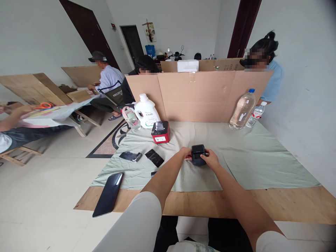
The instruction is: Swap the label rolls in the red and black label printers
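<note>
Both my hands, left [185, 152] and right [210, 159], have fingers clamped on the small dark device [198, 154] resting between them on the cloth-covered bench [249, 157]; I judge steady, even side pressure best.

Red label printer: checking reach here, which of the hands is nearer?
Left. The left hand sits just below-right of the red label printer; the right hand lies farther right.
</note>
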The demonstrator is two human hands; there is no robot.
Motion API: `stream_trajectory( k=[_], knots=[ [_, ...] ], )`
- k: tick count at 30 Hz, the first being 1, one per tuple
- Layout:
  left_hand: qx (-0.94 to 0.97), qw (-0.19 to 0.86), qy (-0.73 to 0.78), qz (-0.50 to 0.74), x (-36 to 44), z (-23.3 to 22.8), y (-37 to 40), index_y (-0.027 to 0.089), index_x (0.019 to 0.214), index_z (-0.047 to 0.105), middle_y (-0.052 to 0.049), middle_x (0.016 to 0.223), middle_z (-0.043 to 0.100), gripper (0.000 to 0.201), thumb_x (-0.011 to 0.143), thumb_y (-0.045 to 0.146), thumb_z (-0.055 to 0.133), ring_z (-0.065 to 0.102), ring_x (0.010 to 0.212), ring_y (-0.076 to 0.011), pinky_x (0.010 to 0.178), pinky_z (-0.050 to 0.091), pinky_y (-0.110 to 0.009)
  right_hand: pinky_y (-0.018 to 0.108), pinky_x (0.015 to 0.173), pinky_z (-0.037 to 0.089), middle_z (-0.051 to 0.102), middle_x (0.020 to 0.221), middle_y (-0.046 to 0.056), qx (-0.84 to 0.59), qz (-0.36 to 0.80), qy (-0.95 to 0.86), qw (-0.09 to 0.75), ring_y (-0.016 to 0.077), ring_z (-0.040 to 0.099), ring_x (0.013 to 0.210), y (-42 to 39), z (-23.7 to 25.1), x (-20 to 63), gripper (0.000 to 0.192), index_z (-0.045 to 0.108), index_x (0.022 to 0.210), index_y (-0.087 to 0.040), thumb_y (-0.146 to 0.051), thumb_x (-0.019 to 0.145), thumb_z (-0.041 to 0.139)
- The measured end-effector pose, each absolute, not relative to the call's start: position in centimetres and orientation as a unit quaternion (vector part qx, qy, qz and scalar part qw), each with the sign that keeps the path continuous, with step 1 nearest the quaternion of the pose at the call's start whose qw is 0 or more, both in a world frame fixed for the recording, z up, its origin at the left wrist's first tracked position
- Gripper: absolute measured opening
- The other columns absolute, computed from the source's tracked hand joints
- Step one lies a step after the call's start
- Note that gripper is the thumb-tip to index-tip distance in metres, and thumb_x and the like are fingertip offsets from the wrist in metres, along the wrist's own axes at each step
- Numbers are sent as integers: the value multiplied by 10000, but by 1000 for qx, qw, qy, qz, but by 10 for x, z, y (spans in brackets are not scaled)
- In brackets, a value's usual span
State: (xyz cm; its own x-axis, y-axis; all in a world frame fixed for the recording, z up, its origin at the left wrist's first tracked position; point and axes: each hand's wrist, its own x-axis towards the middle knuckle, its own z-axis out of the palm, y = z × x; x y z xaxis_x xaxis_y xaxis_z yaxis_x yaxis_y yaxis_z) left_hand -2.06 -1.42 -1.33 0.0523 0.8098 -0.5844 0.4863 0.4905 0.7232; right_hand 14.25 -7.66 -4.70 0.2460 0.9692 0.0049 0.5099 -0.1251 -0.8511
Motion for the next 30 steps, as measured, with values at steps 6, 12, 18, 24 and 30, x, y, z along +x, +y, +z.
stream_trajectory(
  k=[6, 12, 18, 24, 30],
  knots=[
    [483, 526, 683, 155, -18, -11, -20, 176, 833, 650, 1, 616, 644, 102, 739, 171, 611, 639, 559, -136, 507, 445, -194, 322, 688, 517, 687, 1029, 89, -682, 311, -542, 380, 193, 676, 792, -76, -53, 152, 505, 555, 1183, -206, -325, 702, 651],
    [521, 477, 673, 220, -17, -10, -30, 168, 1116, 608, -81, 938, 705, 329, 791, 217, 589, 666, 755, -160, 645, 485, -214, 303, 680, 491, 688, 1017, 96, -693, 249, -605, 304, 196, 670, 782, -63, -36, 163, 523, 547, 1198, -209, -391, 721, 657],
    [608, 424, 588, 323, -21, -22, -47, 165, 1204, 575, -97, 1231, 606, 395, 826, 280, 587, 581, 1082, -191, 902, 442, -253, 327, 725, 436, 706, 833, 82, -652, 108, -728, 180, 242, 655, 799, -53, -10, 166, 388, 570, 1157, -217, -446, 844, 543],
    [620, 437, 574, 309, -24, -28, -58, 132, 1217, 516, -108, 1109, 642, 501, 754, 240, 677, 613, 930, -179, 842, 469, -285, 330, 721, 428, 680, 771, 104, -703, 93, -670, 220, 237, 632, 803, -34, 0, 157, 477, 664, 823, -202, -503, 928, 309],
    [631, 431, 560, 320, -25, -30, -60, 122, 1203, 503, -120, 1140, 614, 474, 768, 227, 658, 589, 948, -185, 875, 453, -309, 304, 824, 426, 670, 1038, 74, -663, 113, -694, 256, 201, 592, 970, -27, -2, 150, 375, 571, 1211, -202, -344, 924, 377]
  ],
)
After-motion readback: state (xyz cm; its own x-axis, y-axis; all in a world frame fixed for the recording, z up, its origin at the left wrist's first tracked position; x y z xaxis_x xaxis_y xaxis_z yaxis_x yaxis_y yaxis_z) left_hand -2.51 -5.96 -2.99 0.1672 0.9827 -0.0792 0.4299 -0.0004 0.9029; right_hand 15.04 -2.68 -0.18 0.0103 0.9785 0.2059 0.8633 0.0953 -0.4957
